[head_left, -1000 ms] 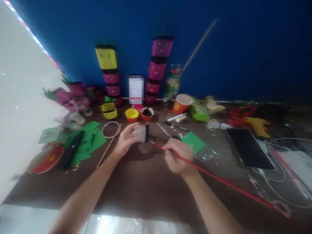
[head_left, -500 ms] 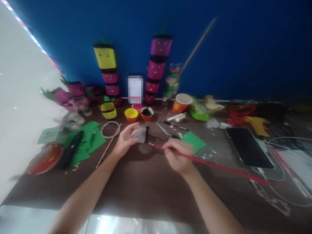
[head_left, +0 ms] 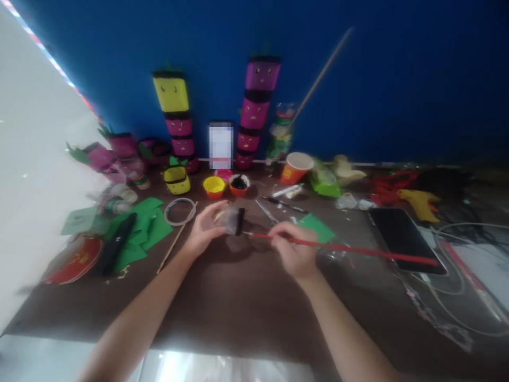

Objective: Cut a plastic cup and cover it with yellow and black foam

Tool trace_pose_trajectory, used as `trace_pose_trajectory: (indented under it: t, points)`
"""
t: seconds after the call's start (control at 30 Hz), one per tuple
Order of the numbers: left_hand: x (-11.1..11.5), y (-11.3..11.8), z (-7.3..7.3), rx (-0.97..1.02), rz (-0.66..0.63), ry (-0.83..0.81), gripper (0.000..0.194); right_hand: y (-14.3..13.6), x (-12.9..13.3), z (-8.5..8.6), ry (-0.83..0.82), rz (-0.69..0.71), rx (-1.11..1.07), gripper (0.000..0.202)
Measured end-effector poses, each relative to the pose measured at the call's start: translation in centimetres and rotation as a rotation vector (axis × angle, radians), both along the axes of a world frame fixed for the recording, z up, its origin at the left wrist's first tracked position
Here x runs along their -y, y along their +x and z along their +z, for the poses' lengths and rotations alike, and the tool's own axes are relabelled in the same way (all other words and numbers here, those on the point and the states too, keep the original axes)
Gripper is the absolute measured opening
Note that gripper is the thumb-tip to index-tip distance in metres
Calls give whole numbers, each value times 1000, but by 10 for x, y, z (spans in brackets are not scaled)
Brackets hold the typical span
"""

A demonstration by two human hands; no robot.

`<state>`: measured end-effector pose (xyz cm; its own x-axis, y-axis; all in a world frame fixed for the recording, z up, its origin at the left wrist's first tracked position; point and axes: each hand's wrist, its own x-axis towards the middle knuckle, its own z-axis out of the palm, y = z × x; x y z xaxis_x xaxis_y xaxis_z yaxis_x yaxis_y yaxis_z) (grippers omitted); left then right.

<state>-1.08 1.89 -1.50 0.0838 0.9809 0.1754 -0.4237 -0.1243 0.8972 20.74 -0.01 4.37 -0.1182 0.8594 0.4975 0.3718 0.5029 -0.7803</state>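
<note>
My left hand (head_left: 204, 225) holds a small clear plastic cup-like piece (head_left: 228, 220) on its side, with a black band round the end that faces right. My right hand (head_left: 296, 249) is closed round a long red paintbrush (head_left: 358, 250). The brush tip points left and is very close to the black band; whether it touches is too blurred to tell. Just behind my hands stand a small cup of black paint (head_left: 239, 184) and a yellow cup (head_left: 214, 185). A green sheet (head_left: 318, 227) lies beyond my right hand.
Decorated purple and yellow towers (head_left: 254, 111) stand against the blue wall, near a phone (head_left: 221, 146). To the right are a paper cup (head_left: 296, 168), a yellow glue gun (head_left: 419, 203) and a dark tablet (head_left: 407, 241) with cables. Green paper (head_left: 145, 233) and a tape roll (head_left: 180, 211) lie left.
The paintbrush's rear end has swung up and now lies across the tablet, so the brush is closer to level. My right hand has turned slightly; the left has barely moved.
</note>
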Motion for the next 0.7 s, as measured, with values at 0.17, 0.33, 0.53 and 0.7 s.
trace_pose_trajectory:
  t: [0.17, 0.33, 0.53, 0.7]
  points:
    - [0, 1, 2, -25, 28, -24, 58, 2, -7, -2, -133, -23, -249, 17]
    - [-1, 3, 6, 40, 64, -175, 42, 8, -10, -9, 0, -139, -394, 15]
    - [-4, 4, 6, 121, 19, -348, 47, 7, -6, -3, 249, 42, -91, 17]
    - [-4, 5, 7, 137, 10, -366, 50, 3, -4, 4, 405, 87, 114, 19]
